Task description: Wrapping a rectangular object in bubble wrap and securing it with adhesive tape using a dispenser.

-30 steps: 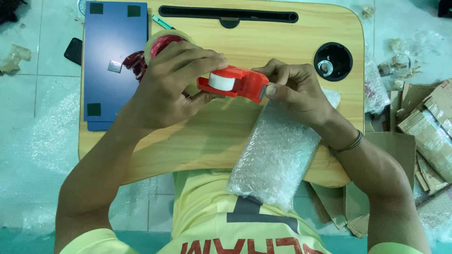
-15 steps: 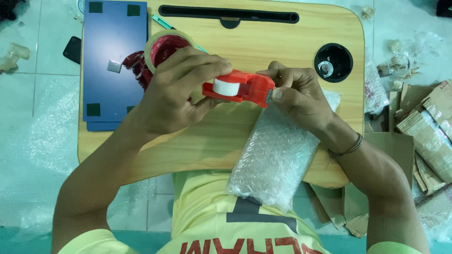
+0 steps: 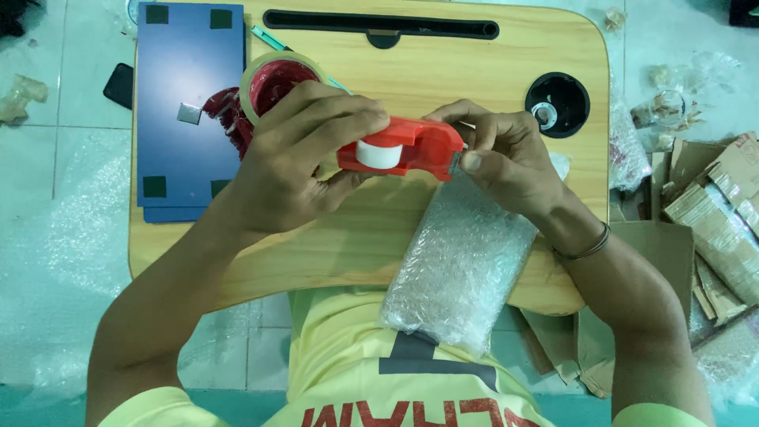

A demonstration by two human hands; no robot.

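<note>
My left hand [image 3: 296, 162] grips a red tape dispenser [image 3: 399, 148] with a white roll in it, held above the wooden lap table [image 3: 443, 71]. My right hand [image 3: 506, 154] pinches at the dispenser's cutter end, thumb pressed near the top of a bubble-wrapped parcel [image 3: 462, 261]. That parcel lies slanted over the table's near edge toward my lap. A second roll of tape [image 3: 273, 79] on a red holder sits just behind my left hand.
A dark blue flat panel [image 3: 190, 103] with a small silver square lies on the table's left. A black cup hole [image 3: 557, 103] and a long black slot [image 3: 379, 24] are at the back. Cardboard scraps [image 3: 711, 205] and bubble wrap litter the floor; a black phone [image 3: 120, 85] lies at left.
Both hands and the dispenser shifted slightly to the right and up. The parcel has stayed where it was.
</note>
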